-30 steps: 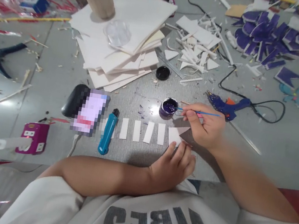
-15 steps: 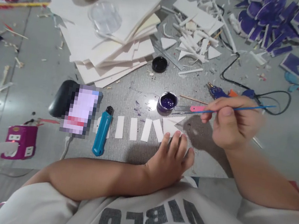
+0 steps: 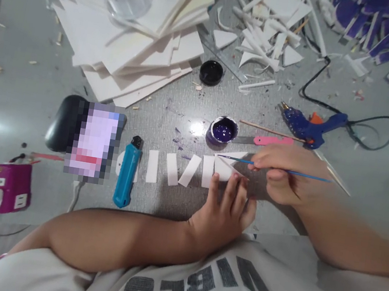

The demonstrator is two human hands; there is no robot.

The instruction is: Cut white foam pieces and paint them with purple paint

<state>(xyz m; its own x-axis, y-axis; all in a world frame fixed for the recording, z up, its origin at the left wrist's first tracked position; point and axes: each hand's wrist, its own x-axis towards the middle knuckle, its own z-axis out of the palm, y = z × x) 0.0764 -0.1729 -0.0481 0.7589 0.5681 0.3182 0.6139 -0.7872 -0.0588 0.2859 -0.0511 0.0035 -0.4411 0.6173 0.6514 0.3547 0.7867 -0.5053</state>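
Observation:
A thin blue paintbrush (image 3: pixel 308 176) is pinched in my right hand (image 3: pixel 286 174), its tip at the upper left corner of a white notched foam piece (image 3: pixel 225 168). My left hand (image 3: pixel 225 204) lies with fingers spread, its fingertips on the lower edge of that piece. Just above stands an open jar of dark purple paint (image 3: pixel 223 131). Several white foam strips (image 3: pixel 172 169) lie in a row to the left of the piece. A blue box cutter (image 3: pixel 127 172) rests left of the strips.
Behind the jar are its black lid (image 3: pixel 211 72), a pink-handled blade (image 3: pixel 272 141) and a blue glue gun (image 3: pixel 308 125). White sheets (image 3: pixel 126 66) are stacked at back left, foam scraps (image 3: pixel 267 34) behind, purple pieces (image 3: pixel 376 26) at back right. A phone (image 3: pixel 95 139) and purple power socket (image 3: pixel 6 187) lie left.
My right hand has brought the paintbrush from beside the jar down to the notched piece. Some strips have shifted or turned slightly. My left hand stays on the piece, and the view has moved.

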